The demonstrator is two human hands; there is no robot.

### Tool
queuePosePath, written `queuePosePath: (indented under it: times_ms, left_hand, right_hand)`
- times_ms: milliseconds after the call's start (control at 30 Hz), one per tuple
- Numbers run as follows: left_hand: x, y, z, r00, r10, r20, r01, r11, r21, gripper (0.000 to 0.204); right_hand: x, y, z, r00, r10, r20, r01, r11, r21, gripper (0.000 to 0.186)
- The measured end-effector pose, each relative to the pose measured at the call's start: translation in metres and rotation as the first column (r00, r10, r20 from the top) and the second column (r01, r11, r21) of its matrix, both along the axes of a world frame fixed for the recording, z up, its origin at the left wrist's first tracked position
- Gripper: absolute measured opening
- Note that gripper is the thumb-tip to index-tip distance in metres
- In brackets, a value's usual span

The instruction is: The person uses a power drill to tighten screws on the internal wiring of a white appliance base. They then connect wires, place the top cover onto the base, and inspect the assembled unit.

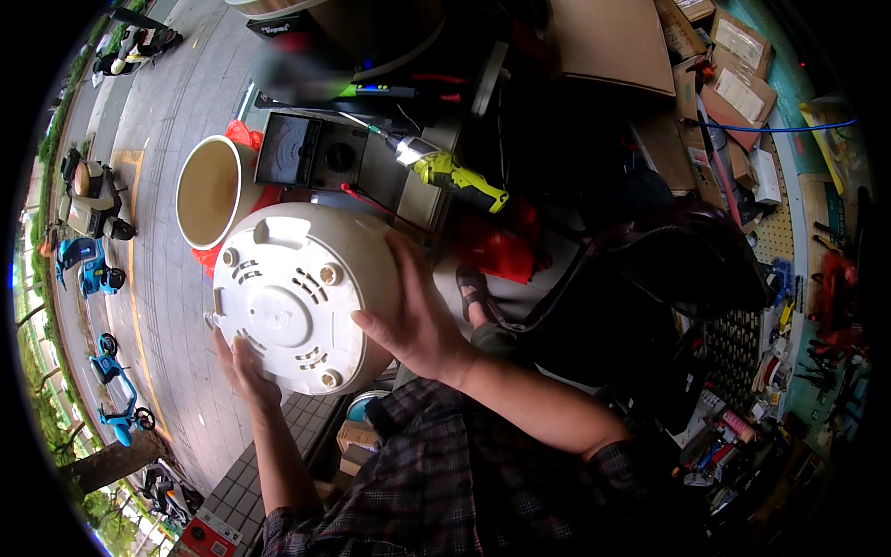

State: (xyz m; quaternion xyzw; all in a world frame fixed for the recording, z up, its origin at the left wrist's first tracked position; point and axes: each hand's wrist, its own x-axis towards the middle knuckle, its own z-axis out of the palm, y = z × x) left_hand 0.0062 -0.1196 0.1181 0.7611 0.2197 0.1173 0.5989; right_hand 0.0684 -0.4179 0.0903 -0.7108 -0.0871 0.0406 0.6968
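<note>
Tipped so that its underside faces me, a round white appliance that looks like a rice cooker [278, 316] is held between my two hands. Its base shows round feet with screw holes, vent slots and a raised disc in the middle. My left hand [246, 371] supports the lower left rim. Around the right side wraps my right hand [418, 320], its thumb on the base's edge. Beyond the cooker lie an analog multimeter [295, 153] and a yellow-green cordless screwdriver [455, 176] with a long bit. What lies behind the cooker is hidden.
A cream bucket [212, 192] with red plastic around it stands just left of the multimeter. Cardboard boxes [608, 42] fill the far right. A cluttered tool bench [826, 325] runs along the right. Parked scooters [116, 385] stand on the pavement at left.
</note>
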Motion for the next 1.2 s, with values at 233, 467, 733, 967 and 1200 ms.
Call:
queuePosePath:
  times_ms: [233,467,733,967,1200]
  left_hand:
    - [-0.002,-0.007,0.002,0.992,0.125,0.019,-0.125,0.992,0.026,0.074]
    - [-0.020,0.021,-0.004,0.994,-0.105,-0.029,0.108,0.985,0.137,0.067]
    - [-0.018,0.006,-0.005,1.000,0.026,0.017,-0.025,0.998,-0.056,0.068]
    - [-0.005,-0.017,0.005,0.995,0.102,-0.004,-0.102,0.994,0.044,0.077]
    - [-0.024,0.015,-0.018,1.000,0.024,-0.018,-0.018,0.965,0.261,0.076]
  right_hand:
    - [-0.003,0.003,0.006,0.999,0.017,-0.052,-0.020,0.998,-0.052,0.106]
    - [-0.009,0.006,0.014,1.000,-0.004,-0.010,0.003,0.997,-0.081,0.106]
    - [-0.008,0.003,0.010,0.996,-0.024,0.087,0.038,0.987,-0.158,0.103]
    - [-0.007,0.001,0.009,0.995,-0.018,0.097,0.035,0.984,-0.173,0.103]
    - [-0.004,-0.002,0.010,0.992,-0.023,0.128,0.049,0.976,-0.210,0.102]
